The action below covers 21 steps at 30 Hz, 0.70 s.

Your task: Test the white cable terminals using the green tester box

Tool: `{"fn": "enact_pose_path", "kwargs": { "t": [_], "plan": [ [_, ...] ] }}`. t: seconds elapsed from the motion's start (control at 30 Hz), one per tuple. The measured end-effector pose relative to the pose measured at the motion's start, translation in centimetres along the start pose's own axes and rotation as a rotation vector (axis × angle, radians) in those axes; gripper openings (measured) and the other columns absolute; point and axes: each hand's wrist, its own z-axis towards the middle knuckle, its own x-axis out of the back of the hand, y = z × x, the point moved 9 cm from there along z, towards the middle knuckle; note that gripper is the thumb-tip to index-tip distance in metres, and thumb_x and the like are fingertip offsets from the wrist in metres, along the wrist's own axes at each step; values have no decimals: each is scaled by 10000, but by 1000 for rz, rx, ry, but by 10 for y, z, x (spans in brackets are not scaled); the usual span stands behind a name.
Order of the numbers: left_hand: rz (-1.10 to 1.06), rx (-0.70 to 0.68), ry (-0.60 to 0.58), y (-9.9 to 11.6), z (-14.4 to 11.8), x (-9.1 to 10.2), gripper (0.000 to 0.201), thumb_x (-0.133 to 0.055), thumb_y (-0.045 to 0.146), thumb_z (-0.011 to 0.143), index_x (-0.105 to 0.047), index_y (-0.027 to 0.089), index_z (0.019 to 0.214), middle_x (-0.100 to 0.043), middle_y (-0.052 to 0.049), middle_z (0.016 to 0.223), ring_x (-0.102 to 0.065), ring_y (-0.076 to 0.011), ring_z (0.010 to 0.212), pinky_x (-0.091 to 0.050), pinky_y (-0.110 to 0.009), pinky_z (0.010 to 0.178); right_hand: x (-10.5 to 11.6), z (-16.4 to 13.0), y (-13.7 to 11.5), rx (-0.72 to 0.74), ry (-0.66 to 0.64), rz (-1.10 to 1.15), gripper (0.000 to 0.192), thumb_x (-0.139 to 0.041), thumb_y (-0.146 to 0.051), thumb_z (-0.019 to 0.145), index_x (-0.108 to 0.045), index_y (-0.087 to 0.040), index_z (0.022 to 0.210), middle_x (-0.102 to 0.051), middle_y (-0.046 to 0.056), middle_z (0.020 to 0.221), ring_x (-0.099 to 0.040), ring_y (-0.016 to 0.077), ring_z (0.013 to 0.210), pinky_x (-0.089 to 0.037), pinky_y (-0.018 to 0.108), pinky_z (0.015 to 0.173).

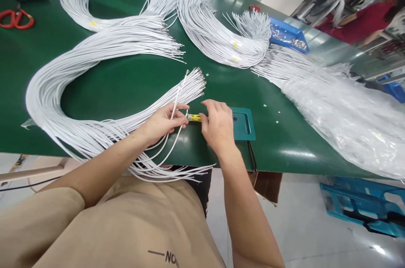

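While left fingers hold white cable, end points away, slanting right.

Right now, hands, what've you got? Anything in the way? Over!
Left hand: holding white wire. Right hand: at yellow-and-black piece, grip unclear. Possible snag: loose wire ends overhanging green table.

My surface is green: white cable bundles at my 9, 11 and 12, red scissors at 10, blue tray at 2, teal tray close at 3, plastic-covered cables beyond.
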Motion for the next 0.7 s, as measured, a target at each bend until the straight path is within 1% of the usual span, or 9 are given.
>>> {"fn": "enact_pose_path", "kwargs": {
  "t": [0.1,0.13,0.2,0.3,0.47,0.6,0.7],
  "plan": [
    [168,-59,57,5,4,1,448,-748,307,654,-589,179,1053,-656,0,702,-630,-149,634,-326,-195,447,-9,6,11,42,-140,-34,156,-477,-164,870,-632,-185,869,-686,72,850,-557,226,871,-295,414,996],
    [203,-77,69,6,5,1,441,-741,308,658,-587,178,1051,-661,2,698,-637,-155,637,-360,-207,477,-12,6,12,60,-172,-26,150,-485,-160,864,-626,-191,823,-683,60,810,-562,218,848,-288,419,1011],
    [264,-100,80,5,8,3,422,-722,300,675,-587,179,1056,-663,5,686,-637,-155,634,-394,-222,515,-14,5,12,83,-200,-5,113,-521,-143,835,-616,-196,806,-684,50,809,-566,215,862,-277,431,1036],
    [339,-100,84,-1,11,6,414,-701,295,693,-583,194,1077,-663,5,673,-614,-146,588,-369,-215,466,-15,3,11,104,-212,-10,132,-537,-87,791,-611,-191,825,-677,48,797,-560,218,882,-269,438,1057],
    [386,-52,86,-10,14,9,408,-699,304,689,-579,219,1070,-677,-5,696,-614,-159,584,-348,-203,400,-16,4,15,96,-169,-33,219,-451,-47,801,-613,-194,824,-624,46,736,-546,196,815,-282,406,1064],
    [428,-50,118,-11,14,10,380,-714,282,671,-607,209,1028,-690,-6,670,-622,-156,573,-396,-219,452,-18,5,18,88,-143,-45,198,-454,-86,824,-617,-197,829,-598,41,721,-539,188,786,-280,394,1076],
    [457,-62,128,-10,14,9,368,-721,271,664,-627,203,1013,-700,-4,653,-629,-154,569,-435,-239,516,-19,5,18,78,-157,-39,191,-461,-85,824,-615,-197,832,-602,38,717,-541,187,775,-279,400,1079]
  ]
}}
